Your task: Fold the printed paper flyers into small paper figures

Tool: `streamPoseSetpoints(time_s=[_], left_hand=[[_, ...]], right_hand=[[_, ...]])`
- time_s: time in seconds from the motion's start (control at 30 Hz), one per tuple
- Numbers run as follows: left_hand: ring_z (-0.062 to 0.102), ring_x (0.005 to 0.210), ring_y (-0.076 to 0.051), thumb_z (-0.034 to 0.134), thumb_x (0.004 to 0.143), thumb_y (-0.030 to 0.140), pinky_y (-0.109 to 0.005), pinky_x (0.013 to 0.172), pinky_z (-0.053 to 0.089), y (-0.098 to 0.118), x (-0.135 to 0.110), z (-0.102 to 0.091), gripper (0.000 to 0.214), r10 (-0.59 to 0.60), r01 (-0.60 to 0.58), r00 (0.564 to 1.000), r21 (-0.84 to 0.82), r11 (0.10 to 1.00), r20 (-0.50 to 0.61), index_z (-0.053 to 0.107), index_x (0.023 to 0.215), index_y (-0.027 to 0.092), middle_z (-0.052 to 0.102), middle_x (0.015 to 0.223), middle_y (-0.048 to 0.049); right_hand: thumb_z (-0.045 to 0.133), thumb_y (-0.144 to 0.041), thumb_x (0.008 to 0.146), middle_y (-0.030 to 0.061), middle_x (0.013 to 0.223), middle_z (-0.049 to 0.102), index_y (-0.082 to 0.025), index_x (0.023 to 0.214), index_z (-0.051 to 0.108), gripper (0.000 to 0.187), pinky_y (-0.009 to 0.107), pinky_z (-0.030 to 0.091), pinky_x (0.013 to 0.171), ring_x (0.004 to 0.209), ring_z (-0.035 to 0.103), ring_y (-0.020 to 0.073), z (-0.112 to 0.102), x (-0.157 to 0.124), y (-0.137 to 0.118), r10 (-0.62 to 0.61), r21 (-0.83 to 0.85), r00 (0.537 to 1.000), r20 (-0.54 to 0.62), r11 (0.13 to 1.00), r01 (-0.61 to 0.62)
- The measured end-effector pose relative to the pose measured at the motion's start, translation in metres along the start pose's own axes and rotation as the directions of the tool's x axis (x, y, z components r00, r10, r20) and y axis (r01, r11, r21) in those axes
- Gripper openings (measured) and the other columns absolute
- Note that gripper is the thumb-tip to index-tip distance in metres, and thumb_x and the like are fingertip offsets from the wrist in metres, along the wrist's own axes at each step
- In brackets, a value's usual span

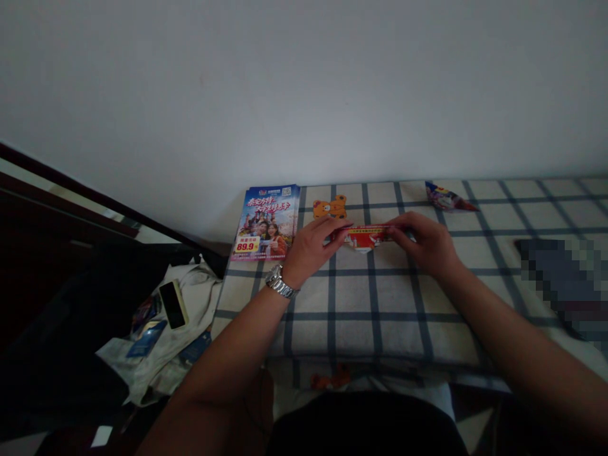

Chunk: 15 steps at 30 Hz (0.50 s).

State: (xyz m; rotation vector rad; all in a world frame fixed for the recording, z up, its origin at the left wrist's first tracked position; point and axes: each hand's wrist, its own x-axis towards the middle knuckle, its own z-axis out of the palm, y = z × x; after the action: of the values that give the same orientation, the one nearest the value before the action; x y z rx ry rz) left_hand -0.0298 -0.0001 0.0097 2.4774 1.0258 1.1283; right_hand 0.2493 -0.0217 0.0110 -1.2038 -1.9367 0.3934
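Between my two hands is a red printed sheet of paper (365,239), folded into a narrow strip along its top with a pointed part below. My left hand (317,244), with a metal watch at the wrist, pinches the strip's left end. At the right end, the thumb and fingers of my right hand (420,239) grip it. The paper is just over the checked tablecloth (351,316); I cannot tell if it touches the cloth. A stack of printed flyers (266,221) lies left of my left hand. Beyond my right hand sits a folded paper piece (449,198).
A bear picture (330,207) is on the cloth behind my left hand. A pixelated dark flat object (565,285) lies at the right. Left of the table, a phone (173,304) rests on a pale bag or cloth (152,373). A white wall (304,95) stands behind.
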Motion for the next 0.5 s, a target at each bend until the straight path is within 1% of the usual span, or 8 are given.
streamPoseSetpoints(time_s=[0.13,0.2,0.27,0.33,0.43,0.5], left_hand=[[0.074,0.103,-0.018,0.064,0.104,0.026,-0.035,0.092,0.062,-0.004,-0.002,0.005,0.02,-0.073,0.073,0.997,0.013,0.997,0.005,0.069,0.123,0.022,0.076,0.116,-0.0058],[0.074,0.107,-0.02,0.068,0.101,0.025,-0.038,0.095,0.062,-0.007,-0.003,0.009,0.025,-0.11,0.11,0.994,0.018,0.994,0.006,0.068,0.125,0.021,0.076,0.121,-0.0073],[0.074,0.108,-0.02,0.069,0.099,0.024,-0.039,0.096,0.062,-0.01,-0.003,0.011,0.028,-0.137,0.136,0.99,0.019,0.991,0.032,0.067,0.127,0.021,0.076,0.123,-0.0075],[0.074,0.108,-0.021,0.069,0.099,0.024,-0.04,0.097,0.062,-0.012,-0.004,0.013,0.029,-0.158,0.155,0.986,0.038,0.987,0.063,0.067,0.128,0.021,0.076,0.124,-0.0071],[0.073,0.109,-0.023,0.068,0.101,0.028,-0.041,0.097,0.061,-0.013,-0.004,0.013,0.031,-0.17,0.16,0.98,0.099,0.982,0.101,0.067,0.131,0.022,0.076,0.124,-0.0067],[0.07,0.114,-0.024,0.067,0.101,0.028,-0.042,0.101,0.059,-0.014,-0.004,0.012,0.033,-0.154,0.138,0.98,0.125,0.983,0.123,0.065,0.133,0.023,0.074,0.127,-0.0068]], right_hand=[[0.067,-0.045,0.098,0.0047,0.086,0.078,-0.023,0.104,0.076,0.025,0.037,0.059,0.064,0.073,0.072,0.0235,0.006,-0.003,0.007,0.145,0.073,0.989,0.031,0.986,-0.147],[0.068,-0.046,0.097,0.0045,0.087,0.079,-0.022,0.108,0.076,0.028,0.036,0.059,0.063,0.072,0.072,0.0228,0.009,-0.003,0.01,0.167,0.057,0.985,0.051,0.984,-0.17],[0.069,-0.045,0.096,0.0048,0.089,0.079,-0.022,0.113,0.075,0.03,0.036,0.058,0.063,0.071,0.071,0.0223,0.011,-0.004,0.012,0.153,0.004,0.987,0.052,0.988,-0.154],[0.07,-0.044,0.095,0.0058,0.092,0.079,-0.022,0.117,0.074,0.031,0.036,0.059,0.065,0.073,0.071,0.0227,0.012,-0.003,0.013,0.113,-0.062,0.993,0.043,0.992,-0.11],[0.071,-0.04,0.094,0.0089,0.103,0.079,-0.023,0.123,0.073,0.033,0.041,0.061,0.074,0.082,0.072,0.0259,0.013,-0.002,0.014,0.046,-0.135,0.997,0.058,0.99,-0.038],[0.071,-0.037,0.094,0.0106,0.111,0.078,-0.022,0.127,0.071,0.035,0.044,0.062,0.081,0.091,0.073,0.0284,0.013,-0.001,0.014,0.02,-0.156,0.996,0.089,0.988,-0.006]])
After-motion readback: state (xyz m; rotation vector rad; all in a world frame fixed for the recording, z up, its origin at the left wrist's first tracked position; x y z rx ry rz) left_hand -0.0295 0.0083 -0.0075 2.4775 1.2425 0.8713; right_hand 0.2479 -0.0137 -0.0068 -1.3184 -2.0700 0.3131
